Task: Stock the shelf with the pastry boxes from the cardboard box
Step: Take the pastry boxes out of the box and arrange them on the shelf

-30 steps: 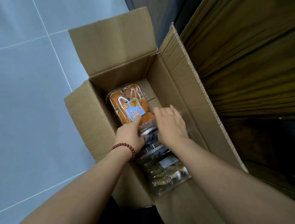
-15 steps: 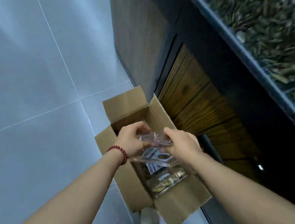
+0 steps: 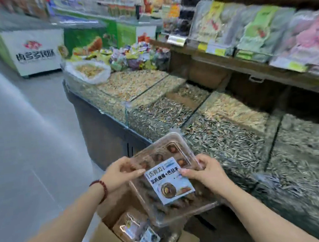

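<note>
- Both hands hold a clear plastic pastry box [image 3: 165, 180] above the open cardboard box [image 3: 105, 239].
- The left hand [image 3: 119, 174] grips its left edge, thumb on the lid; a red bead bracelet [image 3: 101, 187] circles that wrist.
- The right hand [image 3: 205, 171] pinches the right edge beside the white label [image 3: 170, 183].
- More pastry boxes [image 3: 135, 233] lie in the cardboard box.
- Glass-fronted bins of seeds [image 3: 214, 135] stand just beyond.
- Packaged goods [image 3: 258, 25] fill the wooden shelf [image 3: 246, 65] above the bins.
</note>
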Tool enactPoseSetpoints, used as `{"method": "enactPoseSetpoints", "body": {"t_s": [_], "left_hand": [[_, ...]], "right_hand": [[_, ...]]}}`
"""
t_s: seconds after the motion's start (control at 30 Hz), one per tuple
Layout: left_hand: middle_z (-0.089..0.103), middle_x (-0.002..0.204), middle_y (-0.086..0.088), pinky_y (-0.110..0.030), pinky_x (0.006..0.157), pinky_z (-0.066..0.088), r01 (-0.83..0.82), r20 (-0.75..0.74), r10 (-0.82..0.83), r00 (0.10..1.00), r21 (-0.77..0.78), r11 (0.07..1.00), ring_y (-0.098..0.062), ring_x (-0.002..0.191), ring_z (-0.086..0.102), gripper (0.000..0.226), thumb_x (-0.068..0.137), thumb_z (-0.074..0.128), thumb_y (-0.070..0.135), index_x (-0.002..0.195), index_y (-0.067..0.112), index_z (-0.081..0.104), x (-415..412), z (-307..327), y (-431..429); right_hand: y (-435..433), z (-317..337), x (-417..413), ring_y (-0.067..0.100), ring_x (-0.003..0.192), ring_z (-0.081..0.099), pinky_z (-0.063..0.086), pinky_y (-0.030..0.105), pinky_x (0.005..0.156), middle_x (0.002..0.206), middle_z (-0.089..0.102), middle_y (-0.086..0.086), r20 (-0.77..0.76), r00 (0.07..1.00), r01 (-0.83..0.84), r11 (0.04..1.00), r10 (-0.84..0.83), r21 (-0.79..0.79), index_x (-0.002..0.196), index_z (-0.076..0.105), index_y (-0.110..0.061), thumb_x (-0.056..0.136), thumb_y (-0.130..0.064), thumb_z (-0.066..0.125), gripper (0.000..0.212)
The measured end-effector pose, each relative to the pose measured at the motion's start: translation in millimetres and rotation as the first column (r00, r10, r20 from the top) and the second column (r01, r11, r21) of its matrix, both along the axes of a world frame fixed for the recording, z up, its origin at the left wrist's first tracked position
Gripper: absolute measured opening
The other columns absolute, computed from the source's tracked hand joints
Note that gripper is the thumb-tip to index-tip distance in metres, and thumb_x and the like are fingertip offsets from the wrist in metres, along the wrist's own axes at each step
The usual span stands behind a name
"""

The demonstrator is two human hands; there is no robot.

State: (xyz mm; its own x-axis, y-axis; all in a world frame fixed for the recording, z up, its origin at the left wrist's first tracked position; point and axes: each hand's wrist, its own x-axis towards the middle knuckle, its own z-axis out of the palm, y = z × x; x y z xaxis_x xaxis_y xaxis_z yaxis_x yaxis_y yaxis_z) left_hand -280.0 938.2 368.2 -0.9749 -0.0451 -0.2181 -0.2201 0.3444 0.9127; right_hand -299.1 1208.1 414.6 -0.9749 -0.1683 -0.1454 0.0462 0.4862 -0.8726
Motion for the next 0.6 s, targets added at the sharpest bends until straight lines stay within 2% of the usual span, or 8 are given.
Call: {"method": "enactPoseSetpoints", "body": {"t_s": [0.07,0.13,0.2,0.3,0.4,0.5,0.53,0.6], "left_hand": [[0.063,0.089,-0.009,-0.012,0.052,0.049,0.037,0.003,-0.038,0.999,0.112,0.993,-0.002,0.064,0.067,0.036,0.072,0.077,0.024,0.101,0.012,0.058,-5.0,38.8,22.2],[0.066,0.106,-0.021,-0.023,0.06,0.057,0.077,0.011,-0.081,0.997,0.229,0.971,-0.018,0.081,0.072,0.053,0.071,0.075,0.023,0.113,0.002,0.053,-12.0,68.7,44.1],[0.066,0.112,-0.023,-0.034,0.069,0.06,0.154,-0.028,-0.152,0.988,0.25,0.956,-0.029,0.089,0.069,0.047,0.079,0.069,0.022,0.117,0.0,0.052,-16.5,103.0,84.6],[0.07,0.108,-0.011,-0.048,0.085,0.055,0.279,-0.135,-0.253,0.958,0.237,0.931,-0.031,0.098,0.067,0.036,0.082,0.064,0.034,0.11,0.012,0.061,-19.9,152.6,167.7],[0.067,0.116,-0.006,-0.046,0.091,0.05,0.384,-0.274,-0.313,0.909,0.261,0.886,-0.02,0.098,0.064,0.044,0.077,0.063,0.053,0.109,0.023,0.06,-20.0,185.2,243.9],[0.062,0.117,-0.008,-0.037,0.09,0.047,0.458,-0.388,-0.348,0.853,0.239,0.856,-0.018,0.098,0.059,0.068,0.066,0.063,0.071,0.113,0.022,0.057,-16.2,208.2,340.3],[0.063,0.115,-0.007,-0.037,0.088,0.048,0.486,-0.389,-0.377,0.841,0.235,0.842,-0.019,0.097,0.06,0.069,0.067,0.061,0.072,0.114,0.022,0.056,-11.7,216.7,373.2],[0.068,0.1,-0.005,-0.035,0.074,0.048,0.532,-0.397,-0.413,0.82,0.259,0.807,-0.019,0.086,0.061,0.049,0.079,0.059,0.06,0.106,0.019,0.058,-1.5,231.8,437.8]], "right_hand": [[29.6,41.3,12.5,0.028,0.083,0.071,0.055,0.043,0.078,0.086,0.074,0.014,0.016,0.996,0.084,0.988,-0.083,-0.129,0.09,0.063,0.003,0.06,-0.027,0.089,0.05],[57.9,71.9,22.6,0.03,0.086,0.072,0.055,0.052,0.087,0.09,0.075,0.015,0.053,0.985,0.173,0.944,-0.164,-0.28,0.095,0.061,0.006,0.064,-0.019,0.087,0.047],[95.7,106.7,41.1,0.028,0.089,0.072,0.054,0.048,0.089,0.092,0.075,0.014,0.053,0.967,0.249,0.888,-0.248,-0.387,0.097,0.064,0.004,0.069,-0.014,0.082,0.039],[161.9,147.5,65.5,0.017,0.088,0.072,0.052,0.033,0.082,0.094,0.076,0.009,0.007,0.932,0.318,0.808,-0.363,-0.495,0.103,0.067,-0.001,0.06,-0.025,0.082,0.051],[225.5,167.0,81.7,0.003,0.077,0.071,0.05,0.02,0.07,0.088,0.076,0.0,-0.005,0.9,0.355,0.737,-0.437,-0.575,0.102,0.065,-0.004,0.071,-0.024,0.08,0.039],[310.2,185.4,112.8,0.012,0.097,0.068,0.05,0.028,0.083,0.099,0.075,0.002,-0.059,0.838,0.394,0.677,-0.542,-0.621,0.116,0.061,0.004,0.064,-0.035,0.082,0.067],[337.3,192.8,124.2,0.013,0.094,0.068,0.05,0.029,0.082,0.097,0.075,0.003,-0.082,0.816,0.4,0.661,-0.572,-0.635,0.115,0.06,0.008,0.068,-0.033,0.078,0.065],[389.9,206.1,145.3,0.016,0.09,0.067,0.051,0.032,0.084,0.098,0.074,0.008,-0.12,0.78,0.404,0.64,-0.614,-0.653,0.112,0.061,0.01,0.076,-0.032,0.073,0.057]]}}
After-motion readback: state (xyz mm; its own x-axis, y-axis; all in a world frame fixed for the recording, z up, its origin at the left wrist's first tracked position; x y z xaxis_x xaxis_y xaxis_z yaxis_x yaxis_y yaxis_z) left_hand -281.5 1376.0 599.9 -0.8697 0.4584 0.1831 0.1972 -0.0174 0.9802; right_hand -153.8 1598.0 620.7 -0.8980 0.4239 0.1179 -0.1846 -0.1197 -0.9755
